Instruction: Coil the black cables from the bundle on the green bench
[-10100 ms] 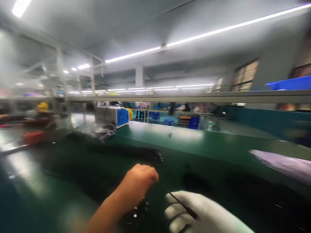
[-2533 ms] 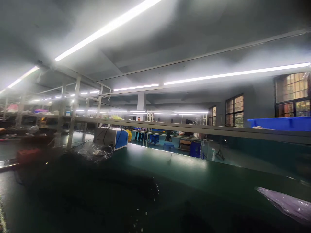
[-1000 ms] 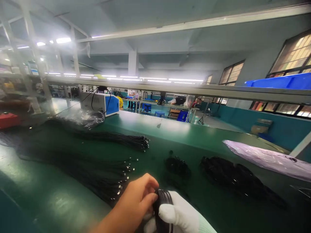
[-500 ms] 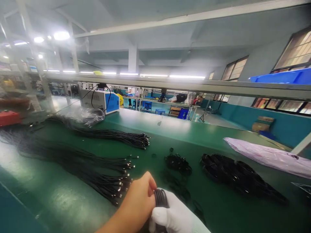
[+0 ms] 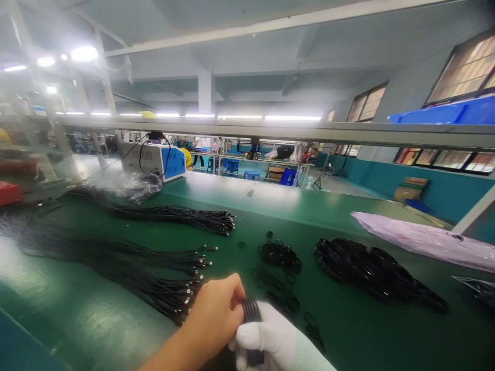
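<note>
A coiled black cable (image 5: 252, 312) is gripped in my right hand (image 5: 270, 337), which wears a white glove. My bare left hand (image 5: 220, 304) is closed at the coil's left side, its thumb and fingers pinched against it; the fingertips are partly hidden. Left of my hands, straight black cables with pale plugs (image 5: 154, 288) lie fanned on the green table (image 5: 216, 190). Behind them is a second cable bundle (image 5: 185, 216). Small black rings (image 5: 279, 255) lie in a loose pile beyond my hands, with more scattered nearer. To the right sits a heap of coiled black cables (image 5: 371, 268).
At the back left stand a blue and grey machine (image 5: 154, 159) and a clear plastic bag (image 5: 131, 186). A pinkish plastic bag (image 5: 417, 239) lies at the right. A metal rail (image 5: 270, 131) crosses above the table, with a blue bin (image 5: 444, 114) on it.
The view has shifted slightly, so the table and its contents appear a little further left. Both hands stay together at the coil, which now shows more upright between them.
</note>
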Demonstrator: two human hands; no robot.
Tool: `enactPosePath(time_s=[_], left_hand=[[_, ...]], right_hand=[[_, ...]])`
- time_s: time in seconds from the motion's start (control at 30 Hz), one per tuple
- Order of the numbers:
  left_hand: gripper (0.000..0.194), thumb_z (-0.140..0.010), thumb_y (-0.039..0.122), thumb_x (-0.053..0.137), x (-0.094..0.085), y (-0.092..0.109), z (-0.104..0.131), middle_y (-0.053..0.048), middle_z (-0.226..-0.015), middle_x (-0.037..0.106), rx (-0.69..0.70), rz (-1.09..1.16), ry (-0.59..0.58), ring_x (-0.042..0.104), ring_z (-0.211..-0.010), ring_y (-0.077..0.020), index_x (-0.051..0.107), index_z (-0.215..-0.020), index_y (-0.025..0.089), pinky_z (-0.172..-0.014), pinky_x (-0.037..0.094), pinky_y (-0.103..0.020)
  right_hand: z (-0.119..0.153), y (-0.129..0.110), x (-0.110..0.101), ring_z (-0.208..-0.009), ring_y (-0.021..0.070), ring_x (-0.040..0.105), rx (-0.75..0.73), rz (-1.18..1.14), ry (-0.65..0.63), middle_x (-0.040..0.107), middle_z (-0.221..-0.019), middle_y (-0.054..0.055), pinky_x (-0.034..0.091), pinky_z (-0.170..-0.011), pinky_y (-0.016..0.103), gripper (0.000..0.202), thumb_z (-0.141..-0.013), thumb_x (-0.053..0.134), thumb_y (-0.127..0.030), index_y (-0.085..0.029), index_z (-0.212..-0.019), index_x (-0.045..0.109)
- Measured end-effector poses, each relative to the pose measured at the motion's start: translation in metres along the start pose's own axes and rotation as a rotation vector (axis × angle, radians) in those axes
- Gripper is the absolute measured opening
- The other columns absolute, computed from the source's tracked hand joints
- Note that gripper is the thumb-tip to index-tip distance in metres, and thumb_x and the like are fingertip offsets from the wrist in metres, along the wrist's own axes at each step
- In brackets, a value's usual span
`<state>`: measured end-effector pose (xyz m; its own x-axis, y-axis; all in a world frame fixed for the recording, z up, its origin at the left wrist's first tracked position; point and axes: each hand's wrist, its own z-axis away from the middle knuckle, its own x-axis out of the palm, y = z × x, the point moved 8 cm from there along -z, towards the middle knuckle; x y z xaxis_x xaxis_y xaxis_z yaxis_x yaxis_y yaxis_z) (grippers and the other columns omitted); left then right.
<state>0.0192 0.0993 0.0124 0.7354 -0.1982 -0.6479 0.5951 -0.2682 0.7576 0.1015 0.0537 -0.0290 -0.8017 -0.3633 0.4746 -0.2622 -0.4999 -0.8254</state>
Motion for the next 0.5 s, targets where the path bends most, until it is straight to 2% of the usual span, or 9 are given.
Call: enactPosePath(time_s=[0.1, 0.2, 0.27, 0.37, 0.43, 0.5], left_hand=[[0.017, -0.073, 0.022, 0.057, -0.011, -0.005, -0.019, 0.003, -0.079, 0.064, 0.058, 0.009, -0.028, 0.056, -0.066, -0.0134, 0.059, -0.089, 0.023, -0.059, 0.039, -0.022], [0.009, -0.077, 0.024, 0.052, -0.014, -0.015, -0.042, 0.002, -0.076, 0.062, 0.062, -0.042, -0.029, 0.056, -0.067, -0.0152, 0.058, -0.083, 0.021, -0.060, 0.038, -0.024], [0.006, -0.075, 0.019, 0.053, 0.001, -0.017, -0.052, 0.002, -0.073, 0.061, 0.095, -0.074, -0.077, 0.056, -0.070, -0.0166, 0.058, -0.075, 0.021, -0.062, 0.036, -0.025], [0.012, -0.070, 0.013, 0.054, 0.036, -0.014, -0.062, 0.001, -0.079, 0.062, 0.157, -0.102, -0.139, 0.056, -0.078, -0.0193, 0.059, -0.073, 0.023, -0.070, 0.036, -0.028], [0.012, -0.070, 0.013, 0.055, 0.058, -0.014, -0.067, 0.000, -0.083, 0.060, 0.167, -0.093, -0.157, 0.055, -0.082, -0.0213, 0.058, -0.074, 0.023, -0.076, 0.035, -0.031], [0.008, -0.070, 0.015, 0.056, 0.071, -0.016, -0.071, -0.001, -0.082, 0.057, 0.152, -0.049, -0.168, 0.054, -0.084, -0.0229, 0.054, -0.073, 0.022, -0.080, 0.035, -0.033]], right_hand=[[0.007, -0.025, -0.036, -0.053, 0.0133, 0.061, -0.148, -0.088, 0.166, 0.065, -0.071, 0.004, 0.047, -0.042, 0.020, 0.029, -0.067, 0.074, -0.031, -0.013, -0.087, 0.062], [0.025, -0.053, -0.077, -0.076, 0.0177, 0.068, -0.265, -0.197, 0.349, 0.067, -0.079, 0.002, 0.054, -0.058, 0.023, 0.040, -0.069, 0.076, -0.037, -0.017, -0.101, 0.061], [0.034, -0.061, -0.095, -0.088, 0.0244, 0.068, -0.284, -0.242, 0.442, 0.068, -0.084, 0.004, 0.057, -0.067, 0.030, 0.044, -0.068, 0.078, -0.036, -0.017, -0.103, 0.061], [0.034, -0.059, -0.100, -0.094, 0.0294, 0.067, -0.280, -0.234, 0.456, 0.069, -0.088, 0.006, 0.057, -0.069, 0.035, 0.048, -0.067, 0.078, -0.038, -0.016, -0.106, 0.060], [0.031, -0.055, -0.097, -0.089, 0.0279, 0.068, -0.281, -0.197, 0.454, 0.068, -0.088, 0.007, 0.057, -0.065, 0.033, 0.050, -0.067, 0.078, -0.041, -0.016, -0.106, 0.059], [0.029, -0.052, -0.095, -0.080, 0.0226, 0.068, -0.293, -0.134, 0.482, 0.067, -0.087, 0.006, 0.055, -0.058, 0.028, 0.051, -0.068, 0.076, -0.043, -0.016, -0.107, 0.058]])
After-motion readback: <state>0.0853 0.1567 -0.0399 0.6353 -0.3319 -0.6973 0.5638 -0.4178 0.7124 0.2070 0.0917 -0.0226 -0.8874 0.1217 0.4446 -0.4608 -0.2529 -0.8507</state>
